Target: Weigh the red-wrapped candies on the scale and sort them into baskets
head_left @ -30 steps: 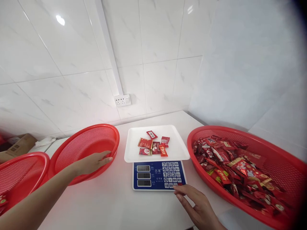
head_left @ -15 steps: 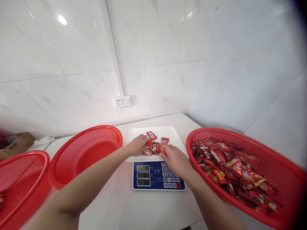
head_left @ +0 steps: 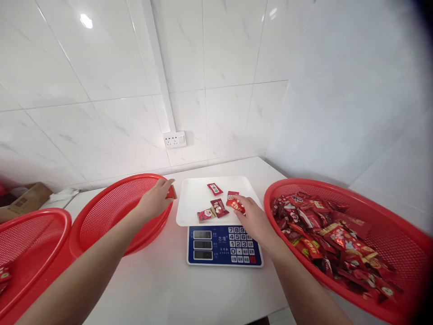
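Note:
My left hand (head_left: 154, 198) is over the right rim of the middle red basket (head_left: 101, 198), closed on a small red candy packet (head_left: 172, 192) that shows past its fingers. On the white weighing pan (head_left: 189, 194) of the scale, the fingers of my right hand (head_left: 253, 219) are pinched at the edge of a bright red candy packet (head_left: 234, 206). Close by on the pan are a dark red packet (head_left: 219, 207), a pinkish-red packet (head_left: 205, 215) and a red packet with a white label (head_left: 214, 188). Another red packet (head_left: 232, 194) lies partly behind my right fingers.
A large red basket (head_left: 399, 230) on the right holds many red candy packets. Another red basket (head_left: 37, 216) stands at far left with a few packets inside. The scale's blue keypad panel (head_left: 223, 248) faces me. Behind are a tiled wall, a socket (head_left: 174, 139) and a cardboard box (head_left: 29, 198).
My left hand has moved left from the pan to the middle basket's rim, carrying a red candy packet. My right hand stays at the bright red packet, shifted slightly right.

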The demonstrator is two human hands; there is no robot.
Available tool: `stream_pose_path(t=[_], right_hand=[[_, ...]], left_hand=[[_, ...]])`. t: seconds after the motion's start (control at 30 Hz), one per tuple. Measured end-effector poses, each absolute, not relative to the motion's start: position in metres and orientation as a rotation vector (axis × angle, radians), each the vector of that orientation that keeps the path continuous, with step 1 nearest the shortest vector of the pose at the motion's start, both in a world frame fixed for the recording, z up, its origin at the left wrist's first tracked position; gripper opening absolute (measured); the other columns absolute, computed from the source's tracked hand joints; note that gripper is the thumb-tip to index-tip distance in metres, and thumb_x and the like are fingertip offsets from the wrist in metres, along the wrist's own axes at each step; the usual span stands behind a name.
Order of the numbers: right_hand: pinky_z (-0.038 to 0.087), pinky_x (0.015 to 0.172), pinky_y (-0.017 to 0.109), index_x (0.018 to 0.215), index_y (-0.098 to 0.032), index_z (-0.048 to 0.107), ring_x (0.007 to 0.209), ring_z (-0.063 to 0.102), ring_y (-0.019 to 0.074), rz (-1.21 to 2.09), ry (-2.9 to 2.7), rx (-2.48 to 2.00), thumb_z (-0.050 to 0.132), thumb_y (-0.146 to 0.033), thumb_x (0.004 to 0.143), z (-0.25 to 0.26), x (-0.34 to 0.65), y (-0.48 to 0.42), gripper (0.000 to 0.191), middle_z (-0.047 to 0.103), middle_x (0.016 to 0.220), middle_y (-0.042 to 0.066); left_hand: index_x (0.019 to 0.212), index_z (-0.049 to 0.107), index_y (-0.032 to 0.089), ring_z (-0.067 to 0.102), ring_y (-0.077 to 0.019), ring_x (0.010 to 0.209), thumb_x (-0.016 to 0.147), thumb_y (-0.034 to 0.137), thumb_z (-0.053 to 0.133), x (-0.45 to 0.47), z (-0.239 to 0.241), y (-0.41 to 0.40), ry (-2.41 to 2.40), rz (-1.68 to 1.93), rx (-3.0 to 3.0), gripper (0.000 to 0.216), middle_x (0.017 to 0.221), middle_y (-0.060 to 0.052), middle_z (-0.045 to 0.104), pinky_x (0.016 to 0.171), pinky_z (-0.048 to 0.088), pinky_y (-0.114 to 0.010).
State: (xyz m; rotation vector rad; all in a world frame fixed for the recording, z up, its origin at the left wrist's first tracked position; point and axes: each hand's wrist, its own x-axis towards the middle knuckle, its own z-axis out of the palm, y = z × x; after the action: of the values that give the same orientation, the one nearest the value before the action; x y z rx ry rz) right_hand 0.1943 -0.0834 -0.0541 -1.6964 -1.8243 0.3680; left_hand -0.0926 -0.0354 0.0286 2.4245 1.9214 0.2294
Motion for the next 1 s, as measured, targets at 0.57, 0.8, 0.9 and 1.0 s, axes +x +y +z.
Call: stream_pose_path(t=[0.57, 0.8, 0.9, 1.0], right_hand=[[0.04, 0.082, 0.033, 0.117, -0.021, 0.049, 0.105, 0.053, 0.0246, 0.394, -2.029, -1.704, 0.053, -0.023, 0.082, -0.05, 0.154, -0.077, 0.035, 0.06, 0.109, 0.01], [0.039, 0.07, 0.03, 0.1, -0.025, 0.05, 0.089, 0.057, 0.0207, 0.502, -1.937, -1.681, 0.058, -0.021, 0.074, -0.046, 0.156, -0.071, 0.028, 0.059, 0.098, 0.003], [0.041, 0.071, 0.03, 0.095, -0.026, 0.048, 0.083, 0.058, 0.0178, 0.655, -1.815, -1.507, 0.058, -0.025, 0.073, -0.04, 0.153, -0.075, 0.023, 0.06, 0.092, -0.001], [0.043, 0.073, 0.031, 0.093, -0.025, 0.049, 0.082, 0.058, 0.0165, 0.778, -1.749, -1.332, 0.055, -0.028, 0.076, -0.031, 0.146, -0.082, 0.019, 0.061, 0.089, -0.002]], left_hand=[[0.089, 0.057, 0.02, 0.055, -0.0251, 0.095, 0.078, 0.025, 0.054, -0.009, -0.021, -0.052, 1.426, 0.21, 2.485, 0.012, 0.093, -0.008, 0.063, 0.081, 0.042, -0.036], [0.118, 0.044, 0.025, 0.058, -0.0154, 0.071, 0.085, 0.02, 0.037, -0.022, -0.022, -0.049, 1.447, 0.53, 2.049, 0.034, 0.096, -0.005, 0.059, 0.061, 0.045, -0.027], [0.115, 0.048, 0.024, 0.056, -0.0115, 0.065, 0.09, 0.036, 0.03, -0.022, -0.019, -0.051, 1.321, 0.585, 1.867, 0.033, 0.095, -0.004, 0.057, 0.053, 0.046, -0.022], [0.1, 0.055, 0.019, 0.056, -0.0116, 0.065, 0.086, 0.054, 0.033, -0.016, -0.019, -0.056, 1.202, 0.603, 1.748, 0.043, 0.082, -0.003, 0.059, 0.05, 0.046, -0.021]])
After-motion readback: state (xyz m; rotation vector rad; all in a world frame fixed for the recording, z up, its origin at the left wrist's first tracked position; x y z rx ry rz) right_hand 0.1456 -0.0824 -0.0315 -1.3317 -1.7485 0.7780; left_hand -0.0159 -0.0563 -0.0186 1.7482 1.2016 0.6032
